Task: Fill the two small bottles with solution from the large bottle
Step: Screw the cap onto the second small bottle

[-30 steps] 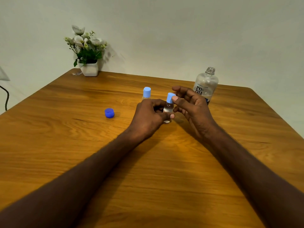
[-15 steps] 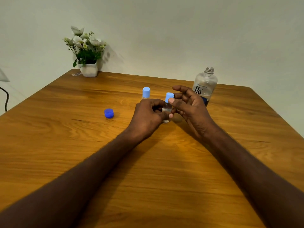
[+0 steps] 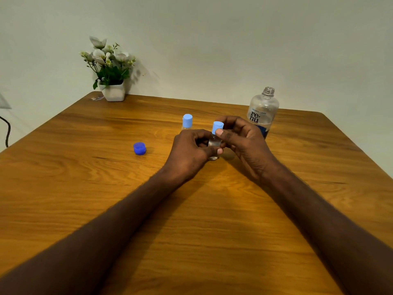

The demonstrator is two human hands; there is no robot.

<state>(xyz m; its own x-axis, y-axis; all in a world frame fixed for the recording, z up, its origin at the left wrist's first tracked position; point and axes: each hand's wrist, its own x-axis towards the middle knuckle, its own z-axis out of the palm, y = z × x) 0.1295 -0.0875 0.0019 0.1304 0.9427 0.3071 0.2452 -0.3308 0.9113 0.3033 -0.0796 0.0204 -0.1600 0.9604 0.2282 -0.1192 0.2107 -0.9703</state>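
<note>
- Holding the near small bottle (image 3: 214,143) upright on the table (image 3: 85,188), the left hand (image 3: 189,150) pinches its clear body between thumb and fingers, and the right hand (image 3: 242,141) pinches the light blue cap (image 3: 218,127) with thumb and fingertips.
- I cannot tell if this cap is being opened or closed; some clear liquid seems to be inside, but the level is hard to read.
- Risk: if the left hand squeezes the soft body too hard while the cap comes loose, solution may spill out on the wood.
- Risk: the bottle is narrow and light, so a strong twist could tip it or make it slip from the pinch.
- Risk: the large bottle (image 3: 262,112) stands open, touching nothing, just behind the right hand; a backward move of that hand could knock it over.
- Risk: the dark blue cap (image 3: 139,148) lies apart on the left, open side up I think, and may collect dust.
- Count: two small bottles, the second small bottle (image 3: 187,122) capped and standing behind the left hand; one large bottle; two light blue caps; one dark blue cap; one flower pot (image 3: 112,91); two hands.
</note>
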